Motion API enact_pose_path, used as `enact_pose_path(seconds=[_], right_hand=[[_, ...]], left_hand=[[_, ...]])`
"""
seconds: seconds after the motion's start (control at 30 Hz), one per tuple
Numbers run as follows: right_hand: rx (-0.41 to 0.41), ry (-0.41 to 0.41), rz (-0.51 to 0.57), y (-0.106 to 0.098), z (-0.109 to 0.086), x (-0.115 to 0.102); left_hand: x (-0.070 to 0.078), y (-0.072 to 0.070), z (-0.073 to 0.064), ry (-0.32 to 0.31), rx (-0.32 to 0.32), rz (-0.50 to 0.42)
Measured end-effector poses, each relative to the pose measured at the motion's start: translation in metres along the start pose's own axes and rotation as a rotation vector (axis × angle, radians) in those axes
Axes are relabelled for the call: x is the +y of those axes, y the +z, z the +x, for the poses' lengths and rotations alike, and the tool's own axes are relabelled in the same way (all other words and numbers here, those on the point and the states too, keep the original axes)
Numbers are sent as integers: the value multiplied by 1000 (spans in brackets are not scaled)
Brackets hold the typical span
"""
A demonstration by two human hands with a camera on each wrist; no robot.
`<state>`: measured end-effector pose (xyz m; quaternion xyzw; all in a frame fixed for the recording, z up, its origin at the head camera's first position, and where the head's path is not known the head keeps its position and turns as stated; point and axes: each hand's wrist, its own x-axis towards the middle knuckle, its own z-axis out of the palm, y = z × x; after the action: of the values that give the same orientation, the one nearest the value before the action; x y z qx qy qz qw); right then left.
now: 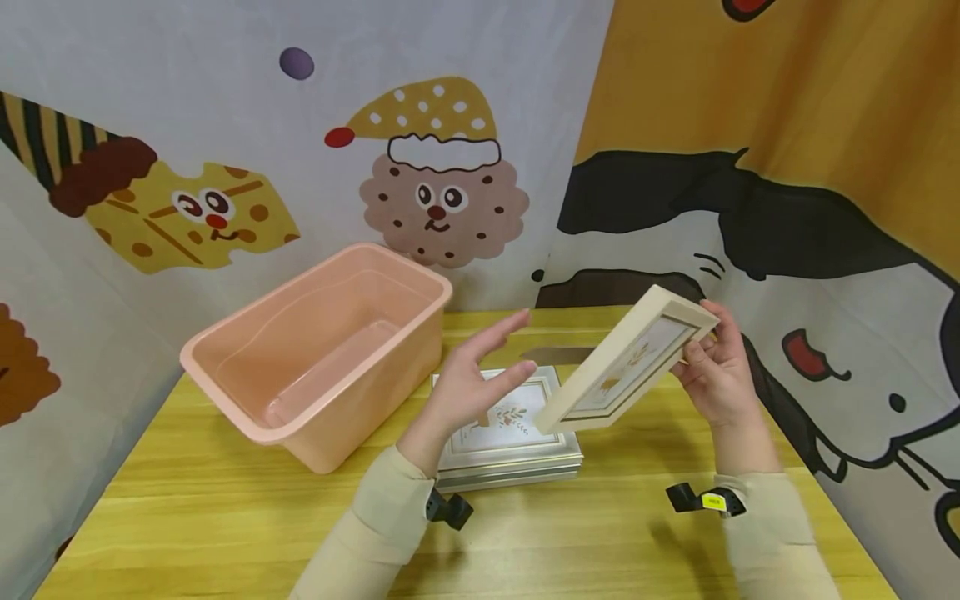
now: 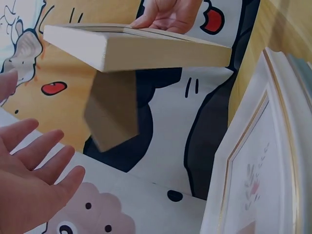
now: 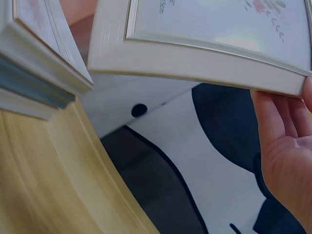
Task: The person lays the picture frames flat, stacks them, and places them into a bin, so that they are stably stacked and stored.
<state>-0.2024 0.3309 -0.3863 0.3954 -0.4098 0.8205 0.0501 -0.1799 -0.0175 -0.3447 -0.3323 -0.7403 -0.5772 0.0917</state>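
A cream picture frame [image 1: 633, 367] with a floral print is held tilted in the air by my right hand [image 1: 716, 371], which pinches its right edge. In the left wrist view a brown stand leg [image 2: 114, 112] sticks out from behind that frame [image 2: 165, 51]. My left hand [image 1: 476, 375] hovers to the left of it, fingers spread, touching nothing. Below the left hand lies a stack of picture frames [image 1: 510, 454] on the table, the top one white with a floral print. The right wrist view shows the right hand's fingers [image 3: 280, 114] under the held frame's edge.
A pink plastic bin [image 1: 360, 392] stands on the left of the wooden table [image 1: 202, 517]; nothing shows inside it. Cloth with cartoon figures [image 1: 442, 200] hangs behind the table and along its sides.
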Motion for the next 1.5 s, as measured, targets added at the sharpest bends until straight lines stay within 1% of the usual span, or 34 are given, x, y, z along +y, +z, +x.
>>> enact_pose_path(seconds=[0.17,0.23,0.33,0.43,0.6,0.7,0.83,1.1,1.2,1.3,1.43,1.5], right_hand=[[-42,2,94,4,2,12],[-39,3,117,5,3,16],[-22,9,134,7,4,21],[-3,14,127,9,5,24],[31,16,121,10,4,29],[67,13,116,10,3,32],[120,7,106,11,2,34],[192,7,82,16,1,39],[202,12,78,17,1,42],[197,22,72,20,1,44],[191,40,48,24,3,48],[200,48,33,26,3,49]], left_hand=[[-3,2,-1,-43,-37,-55],[-4,3,-2,-55,-50,-79],[-8,4,-3,-53,-59,-126],[-12,4,-5,-50,-64,-179],[-20,4,-11,-72,-76,-207],[-24,6,-15,-59,-77,-226],[-24,8,-19,-45,-73,-250],[-21,9,-25,-81,-48,-243],[-22,9,-26,-102,-45,-245],[-22,8,-26,-106,-62,-263],[-20,9,-24,-90,-96,-302],[-19,11,-24,-87,-97,-312]])
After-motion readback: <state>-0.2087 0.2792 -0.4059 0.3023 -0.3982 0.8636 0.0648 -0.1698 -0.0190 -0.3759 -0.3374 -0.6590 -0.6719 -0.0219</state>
